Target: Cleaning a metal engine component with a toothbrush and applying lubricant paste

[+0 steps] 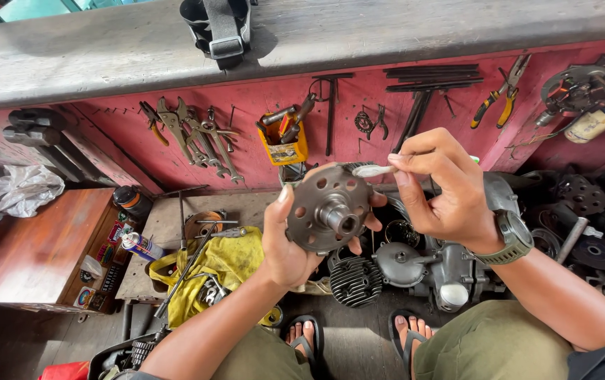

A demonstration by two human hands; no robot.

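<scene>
Metal disc [327, 209], round with holes and a central hub, sits gripped in my left hand [290, 239], raised above the engine parts [415, 264]. My right hand [443, 190] pinches one small brush [373, 170] against its rim. One yellow box [285, 148] on the red wall holds tools.

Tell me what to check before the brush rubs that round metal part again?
1. Left hand grips the round metal part firmly: ok.
2. Right hand pinches the small brush: ok.
3. Bristles touch the part's rim: ok.
4. Part's holes and centre hub face up: ok.
5. Brush clean: cannot tell.
6. Sandalled feet clear below a possible drop: not ok.
</scene>
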